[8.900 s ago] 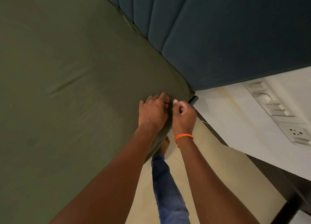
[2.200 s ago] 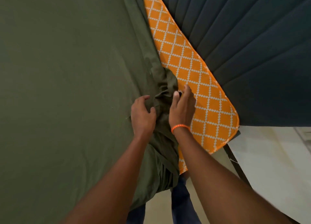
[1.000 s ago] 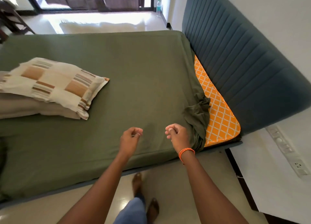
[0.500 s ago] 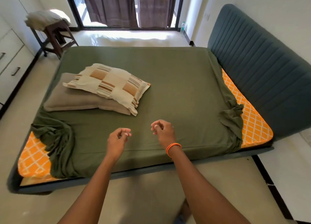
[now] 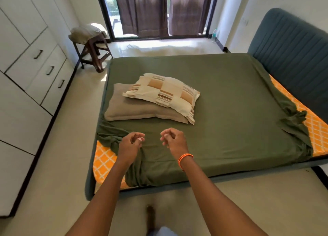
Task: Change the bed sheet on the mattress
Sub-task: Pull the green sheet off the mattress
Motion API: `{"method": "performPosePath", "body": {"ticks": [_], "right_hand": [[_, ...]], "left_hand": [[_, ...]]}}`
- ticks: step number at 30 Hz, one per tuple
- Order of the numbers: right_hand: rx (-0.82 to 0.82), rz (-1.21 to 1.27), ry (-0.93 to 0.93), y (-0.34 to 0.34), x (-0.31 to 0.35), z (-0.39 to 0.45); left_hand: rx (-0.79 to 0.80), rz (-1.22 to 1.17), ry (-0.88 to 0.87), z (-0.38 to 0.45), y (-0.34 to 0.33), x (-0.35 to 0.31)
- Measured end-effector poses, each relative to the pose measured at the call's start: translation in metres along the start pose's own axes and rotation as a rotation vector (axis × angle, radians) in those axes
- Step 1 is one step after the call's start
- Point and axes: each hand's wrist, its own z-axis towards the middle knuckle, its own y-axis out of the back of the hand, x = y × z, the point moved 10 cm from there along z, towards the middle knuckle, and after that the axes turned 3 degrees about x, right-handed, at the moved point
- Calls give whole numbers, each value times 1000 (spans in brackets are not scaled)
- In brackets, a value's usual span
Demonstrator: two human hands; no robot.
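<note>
An olive green sheet [image 5: 221, 100] covers most of the mattress. Its two near corners are pulled off and bunched, baring the orange lattice-patterned mattress [image 5: 103, 162] at the near left and again at the near right, beside the headboard. My left hand [image 5: 130, 143] hovers over the bunched left corner with fingers loosely curled, holding nothing. My right hand [image 5: 173, 140], with an orange band on the wrist, hangs over the near edge of the sheet, fingers also loosely curled and empty.
Two pillows lie stacked on the bed: a striped cream one [image 5: 163, 93] on a plain tan one [image 5: 134, 109]. A teal headboard [image 5: 291, 58] stands right. White wardrobes [image 5: 26, 76] line the left wall. A wooden stool [image 5: 92, 51] bearing folded cloth stands near the curtained window.
I have let go of the right corner of the sheet and walked left along the bed's side. My empty hands now hang near the bunched left corner.
</note>
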Motion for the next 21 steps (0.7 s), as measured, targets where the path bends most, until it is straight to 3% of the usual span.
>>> {"method": "performPosePath", "body": {"ticks": [7,16,21], "right_hand": [[-58,68,-62,-141,3,69],[31,85,-10,-356,79,124],[-17,34,25,-466,107,177]], "left_hand": [[-41,-61,57,53,127,36],[-89,-21,65,135,318,71],[-40,-43,112,199,415,123]]}}
